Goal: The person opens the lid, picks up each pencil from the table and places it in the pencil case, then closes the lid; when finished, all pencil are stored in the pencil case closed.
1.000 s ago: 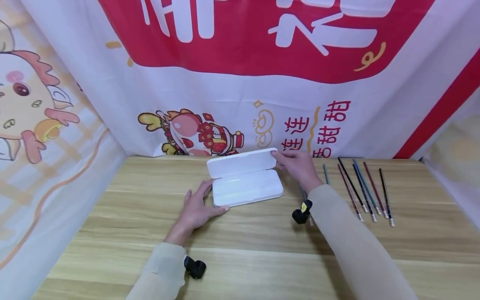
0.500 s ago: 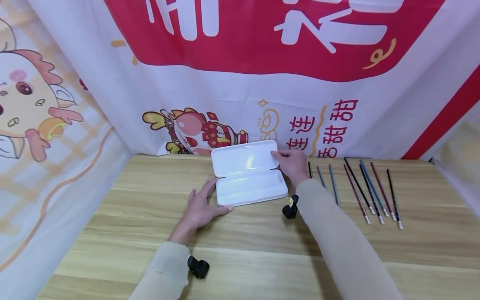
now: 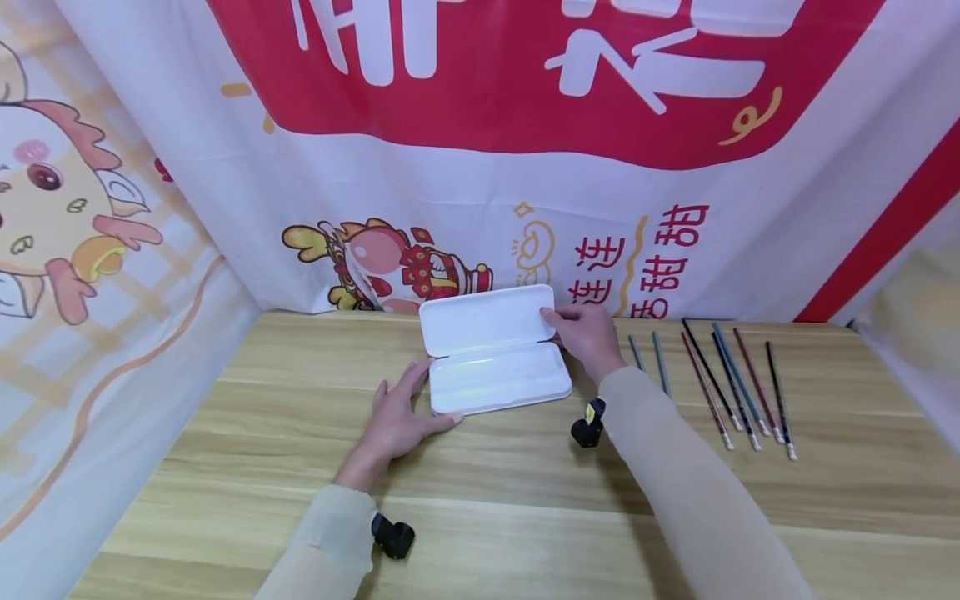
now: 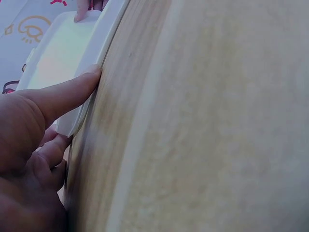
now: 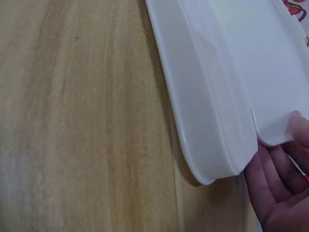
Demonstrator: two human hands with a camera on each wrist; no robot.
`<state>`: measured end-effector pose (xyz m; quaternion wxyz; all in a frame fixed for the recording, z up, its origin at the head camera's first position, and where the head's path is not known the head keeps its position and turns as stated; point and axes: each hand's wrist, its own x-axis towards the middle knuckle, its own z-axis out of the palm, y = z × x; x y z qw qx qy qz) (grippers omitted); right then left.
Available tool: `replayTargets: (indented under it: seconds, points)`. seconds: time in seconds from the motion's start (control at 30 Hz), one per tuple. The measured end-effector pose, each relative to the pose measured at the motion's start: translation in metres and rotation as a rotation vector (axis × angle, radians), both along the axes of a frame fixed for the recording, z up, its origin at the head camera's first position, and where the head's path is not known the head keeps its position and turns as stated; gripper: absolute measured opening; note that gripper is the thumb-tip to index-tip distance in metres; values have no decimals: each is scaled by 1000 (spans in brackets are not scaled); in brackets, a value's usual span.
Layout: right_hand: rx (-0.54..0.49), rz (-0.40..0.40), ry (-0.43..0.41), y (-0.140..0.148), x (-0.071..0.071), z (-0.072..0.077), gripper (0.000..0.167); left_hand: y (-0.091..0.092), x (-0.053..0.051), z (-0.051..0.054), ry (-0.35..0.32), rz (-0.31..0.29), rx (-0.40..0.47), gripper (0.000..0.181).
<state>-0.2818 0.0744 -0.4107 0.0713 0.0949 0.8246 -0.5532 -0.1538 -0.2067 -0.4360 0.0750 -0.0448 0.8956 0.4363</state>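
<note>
A white hinged pencil case (image 3: 501, 379) lies unfolded on the wooden table, with no contents visible in its base. Its lid (image 3: 487, 321) leans back toward the curtain. My left hand (image 3: 397, 421) holds the left end of the base, thumb along the front edge and fingers at the side; the left wrist view shows the thumb (image 4: 67, 96) on the rim. My right hand (image 3: 588, 335) pinches the lid's right end. In the right wrist view, its thumb (image 5: 300, 126) lies on the lid's inner face, with the fingers behind.
Several pencils (image 3: 738, 387) lie spread to the right of the case, dark, red and blue, some with white eraser ends. A few blue ones (image 3: 662, 364) are partly covered by my right sleeve. A printed curtain (image 3: 450, 183) stands directly behind the table.
The right hand has swung the lid further back, from nearly upright to leaning toward the curtain. During the last half second it barely moves. The left hand stays at the base.
</note>
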Motion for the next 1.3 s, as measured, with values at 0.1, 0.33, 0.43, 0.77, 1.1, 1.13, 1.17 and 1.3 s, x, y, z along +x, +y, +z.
replayTargets:
  seconds: [0.1,0.33,0.43,0.77,1.1,1.13,1.17,1.3]
  points:
    - [-20,20,8,2,1,1,43,-1,0,1,2,3,3,94]
    - [78,103,74,14,14,4,56,-3,1,0,6,-13,-4,95]
    - [116,105,139,22,27,9,63,-2,1,0,15,-20,-19,95]
    - [101,56,199,65,81,26,66,-2,0,-1,29,-43,-29,95]
    - [118,-19,142,144,126,10,67,0,-1,-2,25,-35,-34,95]
    - [120,-32,132,152,128,8,68,0,-1,-2,23,-32,-34,95]
    - [120,-44,118,160,130,6,68,0,-1,-2,21,-27,-29,95]
    - [107,-59,89,189,137,-2,66,0,-1,-2,18,-20,-23,96]
